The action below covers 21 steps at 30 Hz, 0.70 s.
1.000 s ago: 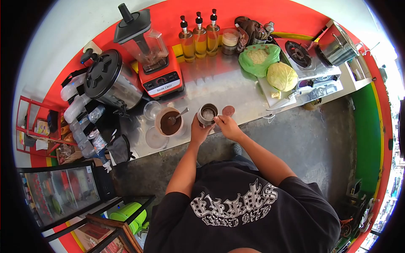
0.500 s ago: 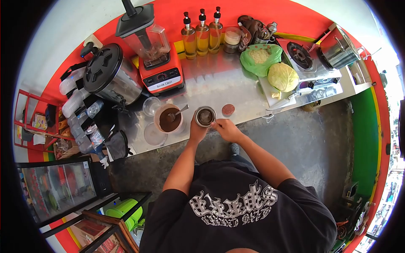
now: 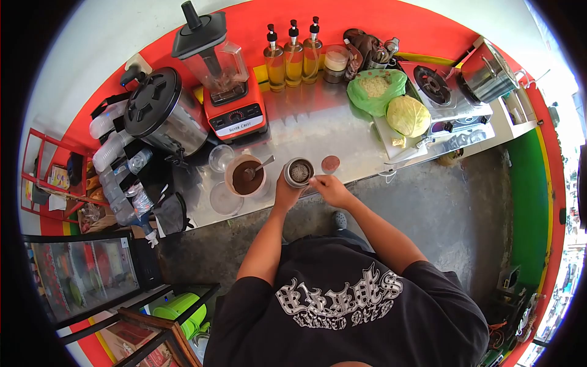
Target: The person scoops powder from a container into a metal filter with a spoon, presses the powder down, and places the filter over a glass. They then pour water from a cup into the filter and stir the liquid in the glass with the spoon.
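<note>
Near the counter's front edge, my left hand (image 3: 287, 194) is wrapped round a round metal cup (image 3: 299, 172) with a dark inside and a light disc-like patch in it. At the cup's right side, the closed fingers of my right hand (image 3: 330, 189) pinch something too small to make out. A tub of brown powder (image 3: 246, 183) with a spoon (image 3: 260, 165) in it stands to the left. Beyond my right hand, a reddish round disc (image 3: 331, 164) lies on the steel counter (image 3: 306, 133).
A clear cup (image 3: 221, 158) and a clear lid (image 3: 226, 199) are beside the tub. Behind stand a red blender (image 3: 235, 116), a big steel container (image 3: 174, 128) and pump bottles (image 3: 293, 61). To the right are a cabbage (image 3: 408, 116), a green bag (image 3: 376, 92) and a stove (image 3: 446, 92).
The view has shifted slightly. Both hands still hold their places at the metal cup, whose inside now shows a lighter patch.
</note>
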Motion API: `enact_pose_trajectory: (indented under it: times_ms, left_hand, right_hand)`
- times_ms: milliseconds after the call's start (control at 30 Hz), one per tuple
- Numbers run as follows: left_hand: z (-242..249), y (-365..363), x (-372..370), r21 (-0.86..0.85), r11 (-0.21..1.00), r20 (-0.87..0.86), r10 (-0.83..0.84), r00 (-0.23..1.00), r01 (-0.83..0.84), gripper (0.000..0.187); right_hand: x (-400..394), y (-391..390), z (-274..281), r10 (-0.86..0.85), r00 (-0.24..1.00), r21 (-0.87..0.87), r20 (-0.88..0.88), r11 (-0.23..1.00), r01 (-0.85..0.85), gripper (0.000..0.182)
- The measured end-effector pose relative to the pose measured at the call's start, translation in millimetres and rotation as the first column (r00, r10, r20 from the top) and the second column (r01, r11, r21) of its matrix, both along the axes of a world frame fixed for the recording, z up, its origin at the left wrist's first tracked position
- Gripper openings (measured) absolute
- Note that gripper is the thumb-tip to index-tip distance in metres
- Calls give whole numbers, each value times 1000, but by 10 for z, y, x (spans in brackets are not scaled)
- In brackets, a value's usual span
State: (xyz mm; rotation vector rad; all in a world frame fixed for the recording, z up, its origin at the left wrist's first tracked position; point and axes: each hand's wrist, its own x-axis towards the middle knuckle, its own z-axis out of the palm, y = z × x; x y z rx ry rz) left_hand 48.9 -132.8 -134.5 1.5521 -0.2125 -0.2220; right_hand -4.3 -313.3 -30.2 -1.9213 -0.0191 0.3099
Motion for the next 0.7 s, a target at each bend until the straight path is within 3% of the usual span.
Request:
enact_pose_trajectory:
  times_ms: [33,100,133,167,200,233,300,333,400,433,500,533,600,633,700]
  left_hand:
    - [39,-10,-11,-42,999,36,6,999,-4,67]
    - [88,-46,-36,-73,997,47,11,999,-8,69]
    - [101,-46,-41,-102,995,58,12,998,-6,70]
    - [117,-33,-41,-100,995,60,12,998,-6,70]
    - [117,-23,-39,-34,999,65,-6,998,8,71]
    - [115,-17,-35,32,999,68,-24,997,22,72]
    - [130,-7,-32,52,998,74,-40,996,36,73]
    - [148,5,-32,75,996,80,-54,995,48,73]
    - [178,-2,-59,35,999,70,-36,997,34,73]
    - [191,-20,-68,-7,1000,59,-20,998,20,72]
    - [196,-17,-51,21,999,56,-42,998,41,73]
    - [190,-4,-43,51,997,54,-59,997,56,74]
    - [174,-4,-52,13,999,49,-51,997,51,75]
    - [165,-8,-53,-27,998,45,-49,998,50,76]
    - [166,0,-55,3,998,36,-59,998,59,75]
  right_hand:
    - [5,-22,-75,0,1000,-2,0,1000,0,47]
    - [40,-42,-189,-189,982,101,-3,977,189,48]
    - [38,-70,-196,-188,982,102,-3,977,188,48]
    - [37,-110,-200,-138,982,173,-126,972,159,47]
    - [42,-138,-204,-77,967,244,-243,960,138,46]
    - [55,-145,-215,-79,967,244,-242,960,140,46]
    - [80,-153,-243,-236,947,303,-219,906,296,46]
    - [78,-156,-257,-234,947,304,-219,906,295,46]
    - [62,-165,-269,-18,971,373,-238,921,109,44]
    - [65,-164,-267,-21,971,372,-239,922,111,44]
    - [73,-146,-256,-241,953,261,-186,923,284,43]
    - [65,-140,-238,-238,953,261,-187,923,281,43]
    - [35,-124,-242,-69,976,299,-207,946,130,42]
    - [46,-120,-262,-70,976,300,-207,945,132,42]
    - [66,-123,-270,-244,948,241,-204,926,290,44]
